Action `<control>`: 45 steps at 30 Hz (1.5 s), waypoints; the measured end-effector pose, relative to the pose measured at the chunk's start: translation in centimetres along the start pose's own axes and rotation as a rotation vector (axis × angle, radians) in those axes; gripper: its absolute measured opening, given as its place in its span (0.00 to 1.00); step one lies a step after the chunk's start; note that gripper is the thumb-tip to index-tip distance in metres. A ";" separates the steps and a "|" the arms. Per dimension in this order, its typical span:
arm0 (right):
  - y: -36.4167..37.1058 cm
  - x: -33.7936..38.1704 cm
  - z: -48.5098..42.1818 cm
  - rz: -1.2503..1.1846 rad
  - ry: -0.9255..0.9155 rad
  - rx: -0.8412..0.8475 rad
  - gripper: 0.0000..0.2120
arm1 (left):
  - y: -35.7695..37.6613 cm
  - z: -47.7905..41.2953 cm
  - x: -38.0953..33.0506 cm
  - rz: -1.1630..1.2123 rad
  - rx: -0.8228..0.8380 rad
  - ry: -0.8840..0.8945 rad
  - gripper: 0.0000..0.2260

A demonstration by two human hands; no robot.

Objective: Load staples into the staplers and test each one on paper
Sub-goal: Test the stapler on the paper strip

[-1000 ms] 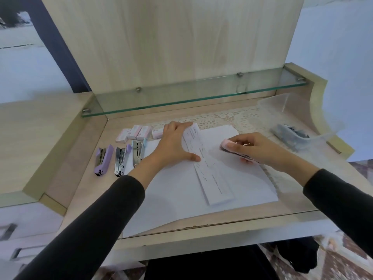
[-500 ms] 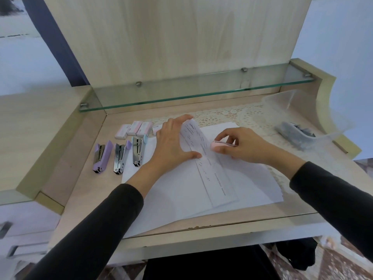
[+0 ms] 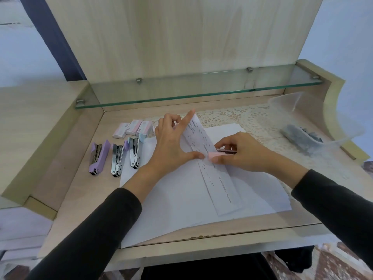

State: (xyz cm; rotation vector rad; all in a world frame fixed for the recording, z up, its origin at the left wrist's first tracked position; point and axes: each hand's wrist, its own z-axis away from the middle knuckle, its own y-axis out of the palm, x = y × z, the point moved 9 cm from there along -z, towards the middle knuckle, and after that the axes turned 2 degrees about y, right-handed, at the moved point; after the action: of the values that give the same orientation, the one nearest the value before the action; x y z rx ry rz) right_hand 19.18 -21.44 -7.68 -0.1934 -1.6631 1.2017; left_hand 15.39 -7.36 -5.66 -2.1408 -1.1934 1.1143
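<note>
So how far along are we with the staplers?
Done: nothing confirmable. In hand: the right hand holds the pink stapler at the edge of the printed strip, which the left hand holds. Left: three staplers lie swung open beside the staple boxes, apparently awaiting loading or testing.

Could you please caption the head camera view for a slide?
Left hand holds a printed white paper strip while the right hand grips a small pink stapler at its edge.
</note>
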 end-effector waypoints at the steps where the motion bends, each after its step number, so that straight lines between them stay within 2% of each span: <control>1: 0.0 -0.1 -0.1 0.008 0.006 -0.002 0.12 | 0.0 0.0 0.0 0.000 -0.007 0.012 0.44; 8: 0.3 0.0 -0.2 0.079 0.006 0.014 0.15 | 0.1 0.2 0.0 0.009 -0.037 0.055 0.44; 18: 0.4 0.8 0.3 0.116 -0.004 0.019 0.12 | 0.6 0.6 0.3 -0.006 -0.038 0.061 0.44; 24: 0.4 0.5 0.0 0.136 0.015 0.040 0.19 | 0.9 0.7 0.5 0.011 -0.013 0.044 0.45; 31: 0.3 0.7 -0.2 0.159 0.008 0.045 0.19 | 0.8 0.6 0.3 -0.016 -0.021 0.055 0.44; 39: 0.4 1.5 0.0 0.161 -0.055 0.024 0.12 | 0.8 0.7 0.3 -0.036 -0.033 0.069 0.44; 42: 0.4 1.5 0.0 0.174 -0.078 0.017 0.05 | 0.8 0.7 0.3 -0.035 -0.040 0.077 0.44; 45: 0.6 1.4 -0.1 0.198 -0.093 0.011 0.20 | 0.8 0.8 0.3 -0.044 -0.048 0.089 0.44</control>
State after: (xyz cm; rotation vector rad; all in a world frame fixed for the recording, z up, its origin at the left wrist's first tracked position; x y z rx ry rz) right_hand 18.34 -20.22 -7.21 -0.3047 -1.7486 1.3855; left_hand 15.24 -7.50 -6.79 -2.1650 -1.2324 0.9706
